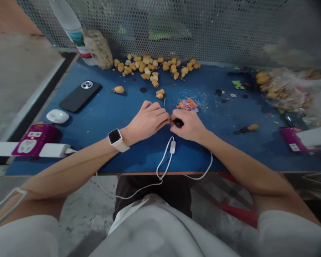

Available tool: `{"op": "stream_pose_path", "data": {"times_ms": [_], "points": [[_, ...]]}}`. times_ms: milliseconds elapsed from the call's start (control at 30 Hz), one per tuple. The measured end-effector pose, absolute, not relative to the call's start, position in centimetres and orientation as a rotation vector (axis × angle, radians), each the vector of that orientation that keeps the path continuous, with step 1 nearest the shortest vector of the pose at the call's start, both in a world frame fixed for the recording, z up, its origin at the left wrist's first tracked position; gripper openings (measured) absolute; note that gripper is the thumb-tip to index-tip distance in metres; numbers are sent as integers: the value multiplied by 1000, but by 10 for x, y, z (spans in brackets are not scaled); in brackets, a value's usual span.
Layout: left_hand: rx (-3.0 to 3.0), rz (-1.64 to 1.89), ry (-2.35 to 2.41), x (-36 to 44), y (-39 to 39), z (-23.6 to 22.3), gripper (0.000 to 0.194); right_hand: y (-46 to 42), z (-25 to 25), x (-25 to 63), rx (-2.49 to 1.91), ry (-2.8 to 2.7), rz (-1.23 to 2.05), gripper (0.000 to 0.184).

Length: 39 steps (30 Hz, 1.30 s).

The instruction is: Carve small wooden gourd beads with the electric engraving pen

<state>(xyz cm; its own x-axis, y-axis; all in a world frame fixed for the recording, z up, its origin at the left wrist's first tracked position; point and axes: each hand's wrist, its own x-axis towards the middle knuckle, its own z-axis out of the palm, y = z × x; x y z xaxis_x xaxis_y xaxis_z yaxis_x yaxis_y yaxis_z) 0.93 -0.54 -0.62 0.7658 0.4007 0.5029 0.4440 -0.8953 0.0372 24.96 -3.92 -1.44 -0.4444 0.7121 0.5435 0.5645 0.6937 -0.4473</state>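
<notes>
My left hand [149,119], with a white-strapped watch [115,137] on its wrist, is closed, fingertips pinched at the front. My right hand [189,125] is curled shut around a small black thing [178,122], whose kind is mostly hidden. Both sets of fingertips meet over the near middle of the table; a tiny brownish piece shows between them, too small to name. Just beyond my right hand lies a pile of orange and purple scraps [187,104]. A pair of small tan gourds [160,94] and a tiny screw-like piece [164,102] lie beyond my left hand.
Many small gourds [141,66] line the back of the blue table [117,117] by a mesh panel [203,32]. A bottle [76,35], a phone [80,96], a white case [57,116] and a purple power strip [36,139] stand left. A plastic bag [299,85] lies right; a white cord [164,157] hangs over the front edge.
</notes>
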Motion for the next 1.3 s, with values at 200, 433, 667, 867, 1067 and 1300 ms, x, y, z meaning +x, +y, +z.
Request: {"op": "stream_pose_path", "data": {"times_ms": [200, 433, 667, 867, 1067, 1300], "points": [[-2902, -773, -768, 11, 1, -9, 37, -28, -23, 247, -1033, -2172, 289, 20], [-2956, -908, -864, 19, 17, -21, 38, -20, -26, 243, -1086, -2194, 261, 24], [-2918, -1025, -853, 16, 24, -20, 20, -17, -22, 247, -1139, -2194, 242, 24], [-2968, -932, -805, 13, 26, -19, 20, -15, -26, 249, -1133, -2210, 230, 25], [-2985, -901, -886, 16, 24, -19, 21, -13, -31, 250, -1028, -2221, 219, 21], [-3014, -762, -906, 17, 20, -15, 33, -11, -35, 251, -957, -2208, 216, 19]]}}
